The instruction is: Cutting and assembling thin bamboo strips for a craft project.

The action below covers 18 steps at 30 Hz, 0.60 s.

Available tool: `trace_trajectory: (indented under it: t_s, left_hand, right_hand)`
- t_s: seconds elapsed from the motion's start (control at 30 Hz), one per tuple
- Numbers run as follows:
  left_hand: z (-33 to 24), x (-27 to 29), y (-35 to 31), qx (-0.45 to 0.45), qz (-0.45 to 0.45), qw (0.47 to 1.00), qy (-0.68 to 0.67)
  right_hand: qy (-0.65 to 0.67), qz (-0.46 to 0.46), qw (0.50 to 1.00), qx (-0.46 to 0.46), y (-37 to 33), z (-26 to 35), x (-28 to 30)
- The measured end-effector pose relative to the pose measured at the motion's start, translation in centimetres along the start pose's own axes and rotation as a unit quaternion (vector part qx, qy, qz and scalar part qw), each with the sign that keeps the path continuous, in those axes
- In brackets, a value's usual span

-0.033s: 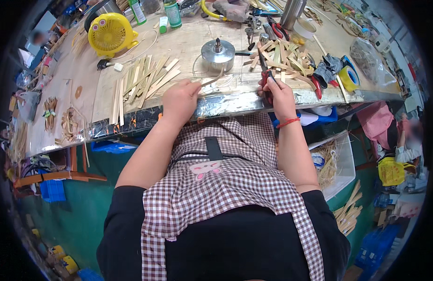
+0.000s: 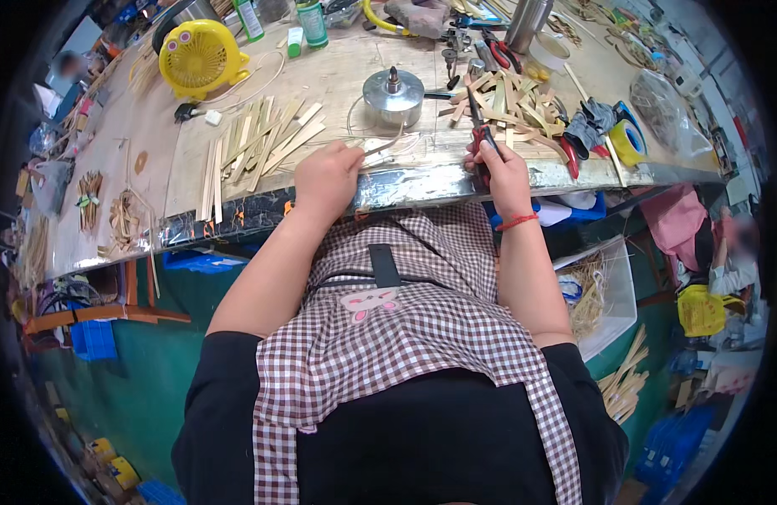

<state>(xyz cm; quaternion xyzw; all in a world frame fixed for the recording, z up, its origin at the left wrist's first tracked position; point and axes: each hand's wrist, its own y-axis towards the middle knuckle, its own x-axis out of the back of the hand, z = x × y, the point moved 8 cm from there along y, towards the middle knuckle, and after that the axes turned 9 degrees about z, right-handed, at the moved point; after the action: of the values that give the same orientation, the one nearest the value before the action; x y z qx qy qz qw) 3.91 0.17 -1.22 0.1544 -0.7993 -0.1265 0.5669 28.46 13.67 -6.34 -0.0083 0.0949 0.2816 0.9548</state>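
Observation:
My left hand (image 2: 328,178) is closed at the table's front edge, pinching a thin bamboo strip (image 2: 378,151). The strip points right and bends up toward a round metal spirit lamp (image 2: 393,99). My right hand (image 2: 508,178), with a red cord at its wrist, is wrapped around red-and-black-handled pliers (image 2: 481,126). Their long dark nose points away from me, beside a heap of short bamboo pieces (image 2: 523,105). Left of the lamp lies a spread of flat pale bamboo strips (image 2: 262,143). Whether the lamp burns I cannot tell.
A yellow fan (image 2: 199,61) and green bottles (image 2: 311,23) stand at the far left. To the right are grey gloves (image 2: 592,126), a tape roll (image 2: 625,141) and a plastic bag (image 2: 664,109). A steel flask (image 2: 529,23) stands behind. Below sits a clear bin (image 2: 607,295).

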Motion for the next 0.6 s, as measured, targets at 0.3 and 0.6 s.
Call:
trace_trajectory:
  t_s: [0.3, 0.6]
  left_hand:
    - [-0.1, -2.2, 0.9, 0.018, 0.017, 1.000, 0.008]
    - [-0.7, -3.7, 1.5, 0.009, 0.026, 0.999, -0.017]
  right_hand:
    - [-0.100, -0.017, 0.995, 0.023, 0.0, 0.1, -0.2]
    - [-0.095, -0.009, 0.995, 0.021, 0.1, -0.2, -0.2]
